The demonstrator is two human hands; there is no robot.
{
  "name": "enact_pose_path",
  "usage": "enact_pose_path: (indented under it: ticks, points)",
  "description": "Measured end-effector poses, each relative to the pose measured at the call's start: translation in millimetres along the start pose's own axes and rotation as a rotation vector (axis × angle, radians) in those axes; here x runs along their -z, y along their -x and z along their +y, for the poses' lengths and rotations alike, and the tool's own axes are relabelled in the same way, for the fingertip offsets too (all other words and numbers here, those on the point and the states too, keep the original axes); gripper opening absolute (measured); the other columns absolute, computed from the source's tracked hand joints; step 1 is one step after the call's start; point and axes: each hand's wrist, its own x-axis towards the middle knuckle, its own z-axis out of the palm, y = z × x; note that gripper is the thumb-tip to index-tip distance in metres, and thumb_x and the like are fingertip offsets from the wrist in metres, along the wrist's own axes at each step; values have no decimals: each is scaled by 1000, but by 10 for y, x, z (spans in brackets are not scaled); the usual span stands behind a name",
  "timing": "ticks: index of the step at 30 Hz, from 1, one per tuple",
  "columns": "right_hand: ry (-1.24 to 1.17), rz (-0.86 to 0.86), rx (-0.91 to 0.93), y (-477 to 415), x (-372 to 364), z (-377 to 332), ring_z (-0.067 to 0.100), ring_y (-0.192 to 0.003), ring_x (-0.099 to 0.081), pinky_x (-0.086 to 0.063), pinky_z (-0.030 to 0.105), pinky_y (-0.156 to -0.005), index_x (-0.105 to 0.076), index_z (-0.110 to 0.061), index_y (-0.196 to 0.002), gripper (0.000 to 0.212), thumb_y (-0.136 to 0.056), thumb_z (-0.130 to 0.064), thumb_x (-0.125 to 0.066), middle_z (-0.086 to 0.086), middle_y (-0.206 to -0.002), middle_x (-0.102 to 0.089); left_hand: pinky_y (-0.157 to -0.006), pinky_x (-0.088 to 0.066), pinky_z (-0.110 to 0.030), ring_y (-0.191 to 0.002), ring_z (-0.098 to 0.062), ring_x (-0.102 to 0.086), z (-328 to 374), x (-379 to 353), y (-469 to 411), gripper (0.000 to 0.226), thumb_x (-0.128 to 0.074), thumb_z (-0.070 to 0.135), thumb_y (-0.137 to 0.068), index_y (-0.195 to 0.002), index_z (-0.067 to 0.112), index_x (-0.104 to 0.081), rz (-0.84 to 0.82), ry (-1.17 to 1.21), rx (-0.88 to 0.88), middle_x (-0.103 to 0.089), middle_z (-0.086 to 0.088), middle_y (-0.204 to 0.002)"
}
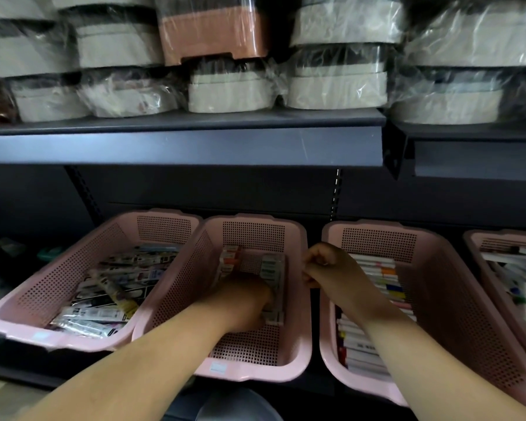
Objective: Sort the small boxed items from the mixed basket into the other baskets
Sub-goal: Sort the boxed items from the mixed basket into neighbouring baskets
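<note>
Pink baskets (252, 235): four, side by side.
Hands: two, left hand (243, 299) and right hand (328, 265).
Salmon wrapped bin (213, 34), upper shelf (179, 147): one.
Beige wrapped bins (334, 89): overlapping, count unclear.

Four baskets stood in a row before you, below the upper shelf (182, 147). The far-left basket (52, 287) touched the second basket (255, 372); the third basket (468, 314) and far-right basket (504, 233) stood apart. Your left hand (246, 302) lay in the second, against boxed items (272, 268). Your right hand (328, 268) hung over the third's left rim. Wrapped tubs (336, 86) were stacked on the upper shelf.
</note>
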Motion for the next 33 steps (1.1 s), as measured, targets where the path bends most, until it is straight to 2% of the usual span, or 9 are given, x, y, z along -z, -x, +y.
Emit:
enact_pose_path:
  ticks: [9,20,23,26,29,33]
  points:
    - [-13,-9,-4,14,5,13,21,-80,-71,-58,48,-86,-68,-16,-88,9,-89,-9,-62,4,-78,-73,-96,-50,-35,-113,-31,-63,-21,-24,-3,29,-67,29,-91,-119,21,-72,11,-39,2,-70,-6,-118]
    - [-19,-7,2,32,3,-1,15,-76,-72,-60,44,-85,-68,-19,-88,12,-90,-10,-61,2,-78,-73,-92,-53,-36,-107,-33,-66,14,-32,-17,31,-66,33,-93,-115,14,-74,-12,-87,38,-71,-10,-113]
    - [-39,12,10,24,39,7,16,-75,-72,-60,44,-84,-69,-16,-87,12,-90,-7,-61,4,-78,-74,-93,-52,-36,-108,-34,-66,19,-35,-33,33,-66,35,-93,-116,14,-73,-13,-98,38,-71,-10,-114]
    - [-42,28,15,11,129,38,15,-76,-72,-60,46,-84,-69,-20,-84,16,-90,-8,-61,0,-76,-73,-94,-51,-37,-109,-33,-65,31,-25,-38,31,-67,35,-92,-117,17,-73,-17,-102,19,-70,-8,-115]
    - [-53,43,8,-7,227,92,18,-76,-72,-59,50,-82,-69,-29,-77,23,-90,-11,-63,0,-74,-72,-94,-51,-36,-109,-32,-64,58,2,-43,29,-67,34,-92,-117,19,-73,-18,-105,4,-70,-7,-115]
    - [-68,67,-6,1,369,136,33,-79,-71,-57,55,-80,-68,-21,-76,22,-89,-6,-60,6,-72,-71,-92,-52,-34,-108,-30,-65,76,46,-48,29,-69,35,-90,-114,21,-74,-8,-84,-6,-70,-5,-115]
